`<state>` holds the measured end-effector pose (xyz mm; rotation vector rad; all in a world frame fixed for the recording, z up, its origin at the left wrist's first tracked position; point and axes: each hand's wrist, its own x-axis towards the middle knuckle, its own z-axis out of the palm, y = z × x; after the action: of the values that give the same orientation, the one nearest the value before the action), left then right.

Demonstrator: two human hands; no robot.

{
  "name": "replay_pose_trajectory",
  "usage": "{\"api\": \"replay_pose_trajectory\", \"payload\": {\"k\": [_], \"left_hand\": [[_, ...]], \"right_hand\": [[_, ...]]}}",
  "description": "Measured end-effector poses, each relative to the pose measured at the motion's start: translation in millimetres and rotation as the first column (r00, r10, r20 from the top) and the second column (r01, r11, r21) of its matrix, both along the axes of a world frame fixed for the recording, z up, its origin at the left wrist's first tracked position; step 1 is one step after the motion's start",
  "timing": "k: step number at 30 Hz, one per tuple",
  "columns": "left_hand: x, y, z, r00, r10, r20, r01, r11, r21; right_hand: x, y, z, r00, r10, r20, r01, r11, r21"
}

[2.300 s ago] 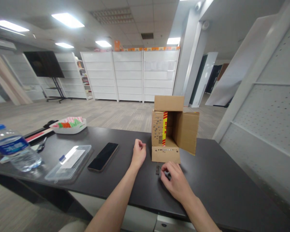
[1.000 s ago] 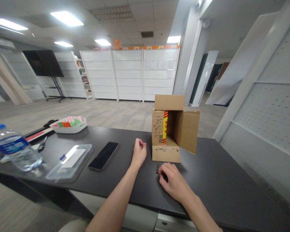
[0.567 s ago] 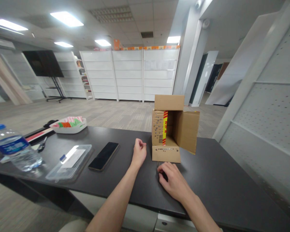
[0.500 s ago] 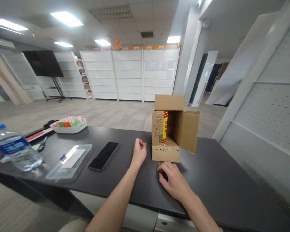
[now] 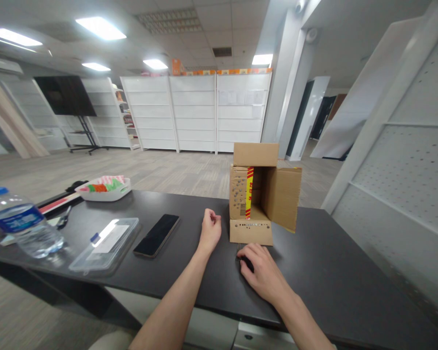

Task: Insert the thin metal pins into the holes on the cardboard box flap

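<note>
My left hand (image 5: 211,229) rests on the dark table with its fingers curled closed, and nothing shows in them. To its right, my right hand (image 5: 262,270) is closed around a small object with thin metal prongs (image 5: 238,251) and a dark part; most of it is hidden under the fingers, so its kind is unclear. Just beyond that hand stands a cardboard box (image 5: 238,192) on its side, open toward me. Its flaps are spread, the bottom one (image 5: 250,234) has a row of small holes, and yellow-and-red tape runs down its left side.
Left of my hands lie a black phone (image 5: 156,235) and a clear plastic case (image 5: 126,243). Farther left are a water bottle (image 5: 29,233) and a white basket (image 5: 107,194) with colourful contents. A perforated white panel (image 5: 405,194) rises at the right of the table (image 5: 321,277).
My right hand has shifted very slightly, along with the pronged object. My left hand, the box and the other things stay where they were.
</note>
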<state>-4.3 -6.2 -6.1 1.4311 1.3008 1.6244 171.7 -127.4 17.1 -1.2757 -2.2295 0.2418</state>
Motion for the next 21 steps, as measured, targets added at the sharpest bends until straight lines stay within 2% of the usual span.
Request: {"api": "replay_pose_trajectory", "payload": {"k": [9,21], "left_hand": [[1.2,-2.6,3.7,1.0,0.011,-0.007,-0.011,1.0,0.003],[0.4,-0.8,-0.5,1.0,0.004,-0.008,-0.004,1.0,0.007]], "right_hand": [[-0.5,-2.3,5.8,1.0,0.016,0.023,-0.016,1.0,-0.018],[-0.7,0.3,1.9,0.999,-0.003,0.046,0.004,1.0,-0.01]]}}
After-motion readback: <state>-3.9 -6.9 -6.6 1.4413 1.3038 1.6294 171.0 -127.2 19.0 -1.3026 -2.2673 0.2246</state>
